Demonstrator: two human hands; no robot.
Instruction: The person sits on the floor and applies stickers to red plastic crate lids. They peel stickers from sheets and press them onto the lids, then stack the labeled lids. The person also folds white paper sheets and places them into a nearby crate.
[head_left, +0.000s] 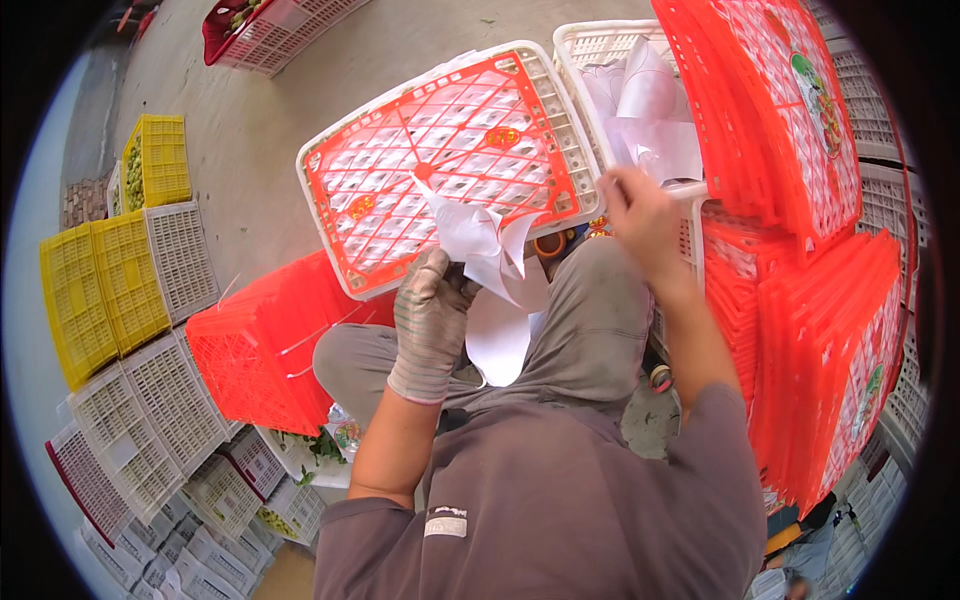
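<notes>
My left hand (435, 322), in a striped knit glove, grips crumpled white paper sheets (480, 236) above my lap. Beneath and beyond the sheets, a red lattice plastic panel (435, 169) lies on an upturned-looking white plastic crate (577, 150). My bare right hand (637, 217) is raised at the crate's right corner, blurred; its fingers are bent and whether they hold anything is unclear. Just beyond it, a white basket (600, 34) holds loose and rolled white sheets (649, 86). More white paper (499, 337) hangs between my knees.
Stacked red plastic panels (817, 330) stand close at my right, and folded red crates (262, 337) at my left. Yellow crates (105, 292) and white crates (169, 405) line the far left. A crate with a dark red liner (262, 37) stands on the floor beyond.
</notes>
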